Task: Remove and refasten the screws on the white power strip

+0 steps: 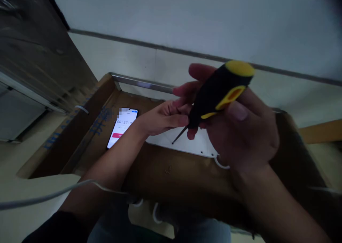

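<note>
My right hand (245, 129) is closed round a black and yellow screwdriver (216, 93), held tilted with its metal tip pointing down-left at a white plate (187, 143). That plate lies flat on a brown cardboard surface (160, 175) and has small holes near its edge. My left hand (160, 118) reaches in from the left and rests on the plate beside the screwdriver shaft, fingers curled and pressed near the tip. Whether those fingers pinch a small part is hidden.
A phone (122, 127) with a lit timer screen lies on the cardboard at the left. A few small screws (168, 170) lie in front of the plate. A metal rail (141, 82) runs behind. A grey cable (53, 195) crosses my left forearm.
</note>
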### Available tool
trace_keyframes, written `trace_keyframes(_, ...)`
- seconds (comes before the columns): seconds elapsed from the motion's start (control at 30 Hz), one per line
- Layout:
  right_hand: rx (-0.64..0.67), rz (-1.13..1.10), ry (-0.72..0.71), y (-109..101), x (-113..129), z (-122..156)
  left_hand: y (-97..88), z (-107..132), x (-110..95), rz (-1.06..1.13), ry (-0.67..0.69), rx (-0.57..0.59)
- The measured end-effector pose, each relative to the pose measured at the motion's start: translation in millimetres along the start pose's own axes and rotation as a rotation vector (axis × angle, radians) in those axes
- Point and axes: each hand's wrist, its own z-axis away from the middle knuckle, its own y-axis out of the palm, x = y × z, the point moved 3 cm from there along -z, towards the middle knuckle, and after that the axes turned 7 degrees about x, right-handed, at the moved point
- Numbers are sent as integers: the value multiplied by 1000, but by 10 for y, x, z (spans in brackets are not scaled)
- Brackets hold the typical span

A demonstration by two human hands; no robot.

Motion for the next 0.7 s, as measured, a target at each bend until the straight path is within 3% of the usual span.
trace_keyframes(0.1,-17,39,-89,-37,-51,-1,-46,29,3,66,-14,10)
trace_keyframes(0.23,-143,94,-200,-42,-83,-60,-154,45,98,79,-17,-184)
trace_keyframes(0.4,-344,166,-135,-52,-36,-107,-108,19,158,53,-9,-143)
trace_keyframes(0.6,-31,84,-164,-111,27,-76,-99,14,77,-13,-20,-188)
trace_keyframes(0.7,-50,172,-106,-134,28,-53,-128,33,78,7,-63,-174)
